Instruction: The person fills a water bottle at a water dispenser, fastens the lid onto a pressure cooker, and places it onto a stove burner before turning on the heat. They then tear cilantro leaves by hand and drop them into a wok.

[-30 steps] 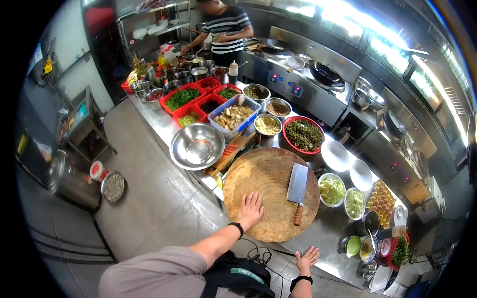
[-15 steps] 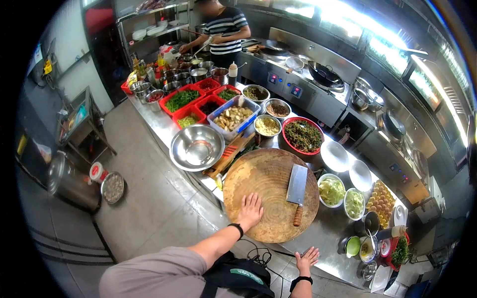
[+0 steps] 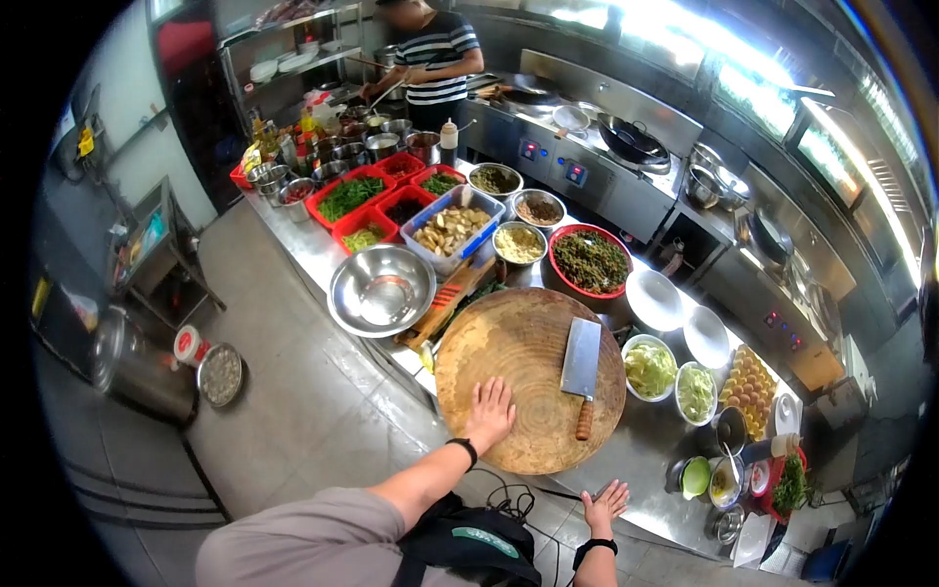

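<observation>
My left hand (image 3: 490,412) lies flat on the left front part of a round wooden chopping block (image 3: 509,342), fingers spread, holding nothing. On the block's right side rests a cleaver (image 3: 581,357) with a wooden handle, apart from my hand. Palm down at the steel counter's front edge, to the right of the block, my right hand (image 3: 605,502) has its fingers apart and nothing in it. Two bowls of shredded greens (image 3: 649,369) stand right of the block. Left of it are an empty metal bowl (image 3: 381,291) and a wooden board (image 3: 447,299).
Behind the block stand a red bowl of chopped greens (image 3: 591,260), a blue-rimmed tub (image 3: 457,230) and red containers (image 3: 351,199). An egg tray (image 3: 749,391) is at the right. Another person (image 3: 433,59) stands at the far end, near the stove (image 3: 606,166).
The view has shifted slightly, so the counter items sit a little further left. The other person's arms have moved over the pots. Both my hands have stayed in place.
</observation>
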A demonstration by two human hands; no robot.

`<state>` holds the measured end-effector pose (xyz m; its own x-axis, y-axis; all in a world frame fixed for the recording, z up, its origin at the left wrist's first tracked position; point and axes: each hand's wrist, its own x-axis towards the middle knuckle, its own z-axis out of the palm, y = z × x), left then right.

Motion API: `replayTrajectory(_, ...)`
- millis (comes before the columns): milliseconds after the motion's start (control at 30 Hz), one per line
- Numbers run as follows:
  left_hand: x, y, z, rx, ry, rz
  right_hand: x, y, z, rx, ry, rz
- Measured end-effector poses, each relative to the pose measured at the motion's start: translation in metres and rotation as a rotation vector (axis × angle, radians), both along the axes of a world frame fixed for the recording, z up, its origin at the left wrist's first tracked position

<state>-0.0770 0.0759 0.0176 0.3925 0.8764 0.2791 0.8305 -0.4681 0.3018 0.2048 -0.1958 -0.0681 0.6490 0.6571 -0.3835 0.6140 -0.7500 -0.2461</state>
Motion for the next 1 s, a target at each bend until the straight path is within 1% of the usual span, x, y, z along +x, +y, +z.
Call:
replayTrajectory(67, -0.002, 0.006, -0.01, 0.035, 0.039, 0.004, -0.002, 0.0, 0.001, 0.002, -0.005, -0.022)
replayTrajectory(100, 0.001, 0.004, -0.018, 0.067, 0.074, 0.001, -0.002, 0.001, 0.0, 0.017, -0.014, 0.005)
replayTrajectory(133, 0.003, 0.001, -0.018, 0.052, 0.066, -0.044, 0.0, -0.001, 0.0, 0.026, -0.026, 0.023)
replayTrajectory(200, 0.003, 0.003, -0.013, 0.075, 0.041, -0.007, 0.001, -0.002, -0.008, 0.022, -0.058, 0.015)
replayTrajectory(233, 0.005, 0.003, -0.011, 0.059, 0.033, -0.044, 0.0, -0.002, -0.004, 0.022, -0.049, 0.002)
replayTrajectory(300, 0.005, 0.003, -0.008, 0.072, -0.022, -0.018, -0.002, 0.0, 0.001, 0.016, -0.042, -0.028)
replayTrajectory(467, 0.006, 0.003, -0.006, 0.07, -0.02, -0.028, -0.004, 0.002, 0.009, 0.045, -0.035, -0.002)
replayTrajectory(667, 0.006, 0.003, -0.002, 0.059, 0.021, -0.015, -0.004, 0.005, 0.016, 0.018, 0.007, -0.013)
replayTrajectory(767, 0.006, 0.002, 0.001, 0.098, -0.025, -0.022, -0.006, 0.007, 0.019, 0.002, 0.02, -0.029)
replayTrajectory(833, 0.005, 0.001, 0.003, 0.032, -0.007, -0.024, -0.006, 0.007, 0.021, -0.006, 0.004, -0.019)
replayTrajectory(933, 0.005, 0.005, -0.021, 0.055, 0.065, -0.001, 0.001, -0.002, 0.003, 0.004, -0.027, 0.019)
replayTrajectory(967, 0.003, 0.005, -0.023, 0.019, 0.1, -0.003, 0.004, 0.0, -0.008, 0.018, -0.044, 0.028)
replayTrajectory(1000, 0.002, 0.005, -0.024, -0.017, 0.133, -0.001, 0.003, -0.001, -0.006, 0.033, -0.033, 0.03)
